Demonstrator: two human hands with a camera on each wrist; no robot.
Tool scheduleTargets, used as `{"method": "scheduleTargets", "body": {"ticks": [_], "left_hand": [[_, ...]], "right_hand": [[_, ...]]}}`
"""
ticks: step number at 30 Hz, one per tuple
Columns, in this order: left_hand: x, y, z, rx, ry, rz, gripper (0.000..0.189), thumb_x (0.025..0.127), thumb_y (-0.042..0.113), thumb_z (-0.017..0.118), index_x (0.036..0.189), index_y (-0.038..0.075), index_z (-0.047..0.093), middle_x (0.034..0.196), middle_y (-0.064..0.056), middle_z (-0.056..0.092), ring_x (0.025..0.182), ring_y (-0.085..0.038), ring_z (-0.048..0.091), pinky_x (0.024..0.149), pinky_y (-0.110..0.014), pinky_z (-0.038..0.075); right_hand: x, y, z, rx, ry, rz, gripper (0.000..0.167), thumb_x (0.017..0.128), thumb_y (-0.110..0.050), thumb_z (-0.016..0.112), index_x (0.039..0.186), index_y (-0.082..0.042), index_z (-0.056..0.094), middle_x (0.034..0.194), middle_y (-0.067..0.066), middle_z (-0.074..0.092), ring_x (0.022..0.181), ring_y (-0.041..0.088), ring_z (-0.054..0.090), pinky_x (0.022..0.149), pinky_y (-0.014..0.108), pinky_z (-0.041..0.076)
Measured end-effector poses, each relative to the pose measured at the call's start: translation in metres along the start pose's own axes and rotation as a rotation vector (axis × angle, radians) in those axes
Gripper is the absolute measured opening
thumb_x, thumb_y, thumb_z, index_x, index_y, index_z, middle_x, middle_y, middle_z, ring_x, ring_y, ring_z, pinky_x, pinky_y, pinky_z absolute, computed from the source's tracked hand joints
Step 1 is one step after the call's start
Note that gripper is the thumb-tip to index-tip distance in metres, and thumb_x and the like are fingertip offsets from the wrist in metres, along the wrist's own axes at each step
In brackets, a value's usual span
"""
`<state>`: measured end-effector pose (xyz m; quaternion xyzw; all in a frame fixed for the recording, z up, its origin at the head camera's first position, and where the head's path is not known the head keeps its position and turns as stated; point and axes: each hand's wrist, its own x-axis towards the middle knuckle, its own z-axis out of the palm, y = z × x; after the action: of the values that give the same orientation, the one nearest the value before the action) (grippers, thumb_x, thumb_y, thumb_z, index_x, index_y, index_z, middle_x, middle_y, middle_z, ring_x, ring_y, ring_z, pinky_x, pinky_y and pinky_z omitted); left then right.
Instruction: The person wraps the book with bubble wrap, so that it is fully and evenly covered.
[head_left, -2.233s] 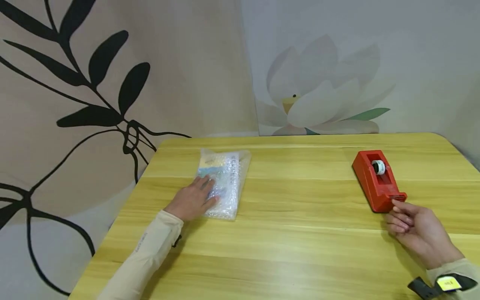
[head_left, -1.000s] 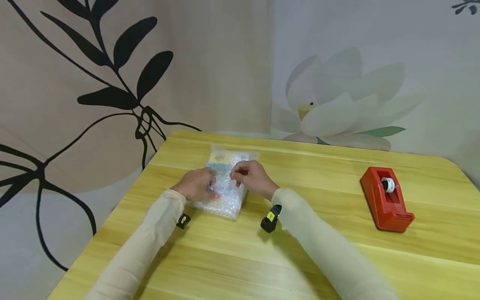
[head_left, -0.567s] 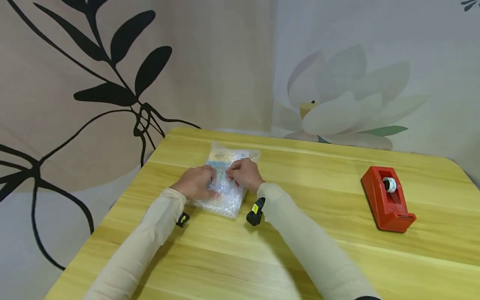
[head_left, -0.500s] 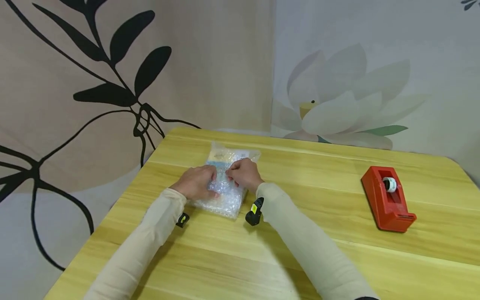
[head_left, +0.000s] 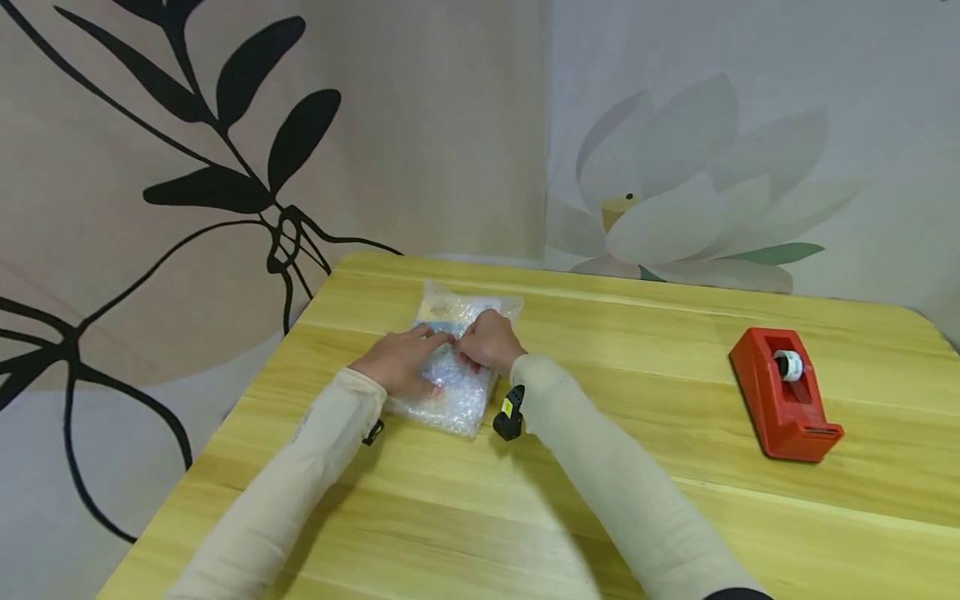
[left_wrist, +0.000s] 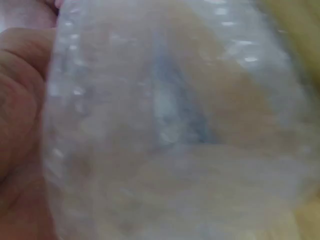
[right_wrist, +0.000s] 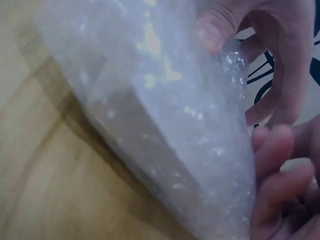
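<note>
A flat package in bubble wrap (head_left: 453, 396), with a printed sheet showing through, lies at the table's left side. My left hand (head_left: 405, 362) rests on its left half, thumb pressing the wrap and index finger stretched toward my right fingertips. My right hand (head_left: 491, 342) is close over the package's middle, fingers curled and pinching what looks like a small strip of tape, hidden by the fingers. In the right wrist view the left thumb (right_wrist: 212, 32) presses the wrap beside the curled right fingers (right_wrist: 280, 195). The left wrist view is blurred, filled by bubble wrap (left_wrist: 175, 185).
A red tape dispenser (head_left: 787, 396) with a small roll of tape (head_left: 789, 365) stands on the wooden table (head_left: 420, 517) at the right. Patterned walls rise behind the table, close to its back edge.
The right hand has moved from the dispenser's cutting end left to the package. The left index finger, curled half a second ago, now reaches out beside the right fingertips.
</note>
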<state>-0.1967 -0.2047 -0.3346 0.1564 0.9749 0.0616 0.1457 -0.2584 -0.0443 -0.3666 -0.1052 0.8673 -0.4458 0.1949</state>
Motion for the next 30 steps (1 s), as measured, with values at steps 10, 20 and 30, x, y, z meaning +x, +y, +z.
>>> {"method": "scheduleTargets", "body": {"ticks": [10, 20, 30], "left_hand": [[0.009, 0.014, -0.012, 0.035, -0.088, -0.059, 0.088, 0.080, 0.030, 0.085, 0.153, 0.012, 0.040, 0.139, -0.019, 0.051, 0.107, -0.040, 0.064, 0.095, -0.051, 0.056], [0.014, 0.025, -0.017, 0.084, -0.126, -0.099, 0.079, 0.078, 0.031, 0.087, 0.145, 0.018, 0.048, 0.140, -0.016, 0.051, 0.109, -0.038, 0.064, 0.088, -0.048, 0.059], [0.011, 0.019, -0.017, 0.041, -0.138, -0.118, 0.079, 0.080, 0.031, 0.085, 0.148, 0.021, 0.046, 0.145, -0.016, 0.048, 0.091, -0.032, 0.065, 0.075, -0.042, 0.060]], "right_hand": [[0.004, 0.000, -0.003, -0.021, -0.090, 0.021, 0.038, 0.089, -0.009, 0.055, 0.051, -0.006, 0.061, 0.042, 0.000, 0.054, 0.034, 0.011, 0.049, 0.036, 0.022, 0.045], [-0.001, -0.002, -0.017, -0.082, -0.210, 0.120, 0.046, 0.099, -0.023, 0.060, 0.056, -0.008, 0.055, 0.044, -0.002, 0.051, 0.036, 0.007, 0.046, 0.039, 0.019, 0.039], [-0.001, 0.017, -0.034, -0.107, -0.223, 0.111, 0.039, 0.092, -0.029, 0.072, 0.061, -0.010, 0.059, 0.051, -0.003, 0.056, 0.042, 0.006, 0.048, 0.045, 0.018, 0.036]]}}
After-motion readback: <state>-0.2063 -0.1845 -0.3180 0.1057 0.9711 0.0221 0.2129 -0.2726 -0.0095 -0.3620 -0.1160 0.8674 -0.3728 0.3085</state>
